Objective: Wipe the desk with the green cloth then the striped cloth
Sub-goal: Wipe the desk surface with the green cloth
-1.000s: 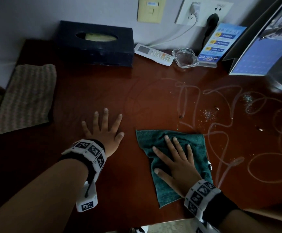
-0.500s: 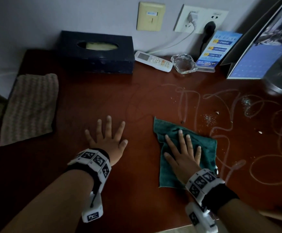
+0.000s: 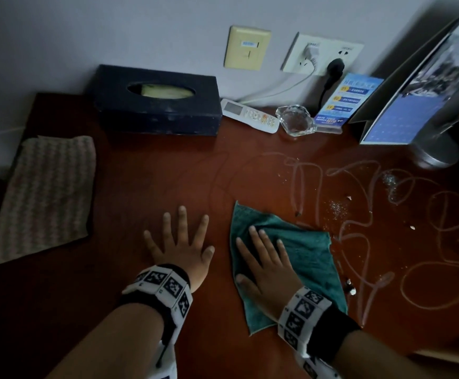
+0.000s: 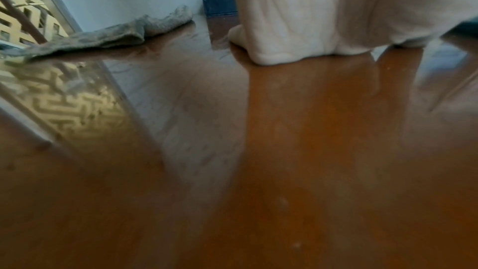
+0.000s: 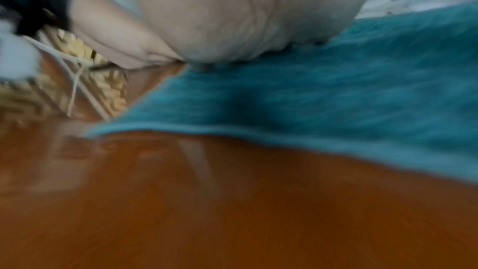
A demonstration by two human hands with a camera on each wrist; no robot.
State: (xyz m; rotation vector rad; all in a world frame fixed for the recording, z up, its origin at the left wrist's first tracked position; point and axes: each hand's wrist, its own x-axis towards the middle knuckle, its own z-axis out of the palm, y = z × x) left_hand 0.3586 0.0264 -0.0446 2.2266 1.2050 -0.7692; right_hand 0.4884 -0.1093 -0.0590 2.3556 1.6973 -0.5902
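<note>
Green cloth (image 3: 299, 258) is the landmark here, lying flat on the desk (image 3: 146, 187) near its front edge. Going left to right: well left of it, by the desk's left end, striped cloth (image 3: 45, 195) lies flat & untouched; behind-left of it a dark tissue box (image 3: 157, 105) sits vs the wall. Just left of it, left hand (image 3: 180, 247) lies palm-down on bare wood, fingers spread, gripping nothing. On its left half, right hand (image 3: 264, 261) presses flat w/ straight fingers, not bunching the fabric; the right wrist view is blurred, so likely mid-stroke. Right of it: looping smears (image 3: 359, 233) & crumbs (image 3: 336, 207), still uncleaned. So step one of two is in hand, approx early. Next move prob calls for pushing the cloth rightward thru the smears w/ steady pressure, gathering crumbs w/o scattering them.
</note>
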